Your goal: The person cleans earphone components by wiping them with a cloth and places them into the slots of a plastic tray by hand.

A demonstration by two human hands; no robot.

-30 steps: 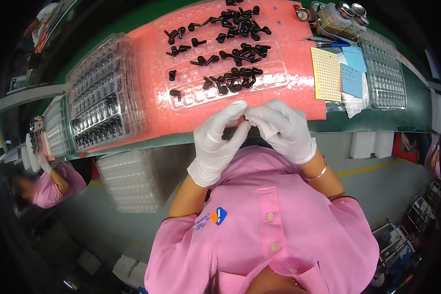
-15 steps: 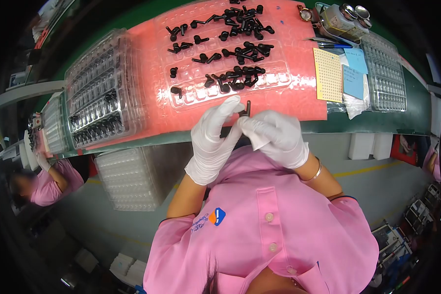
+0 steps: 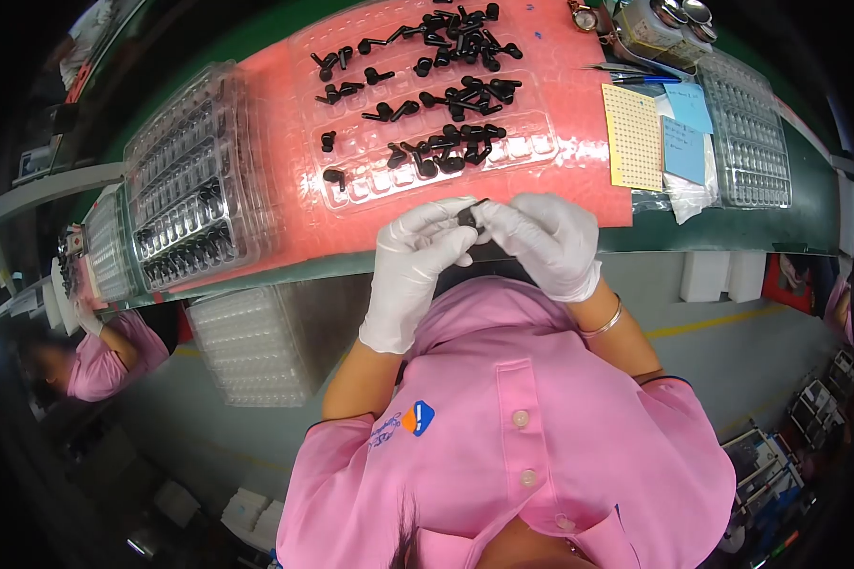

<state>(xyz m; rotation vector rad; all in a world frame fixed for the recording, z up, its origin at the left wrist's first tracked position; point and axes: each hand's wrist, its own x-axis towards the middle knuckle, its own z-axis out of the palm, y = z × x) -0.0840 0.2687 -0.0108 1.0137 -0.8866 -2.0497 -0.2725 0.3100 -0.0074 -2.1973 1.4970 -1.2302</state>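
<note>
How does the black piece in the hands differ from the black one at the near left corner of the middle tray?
The held piece is between the left hand and right hand; the corner piece lies untouched on the clear tray. Gloved fingers partly hide the held piece; the corner piece shows both round head and stem. Both are black.

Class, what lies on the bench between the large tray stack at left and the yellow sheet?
The head view shows pink mat there, bearing at least one clear plastic tray with many black pieces strewn on it.
</note>
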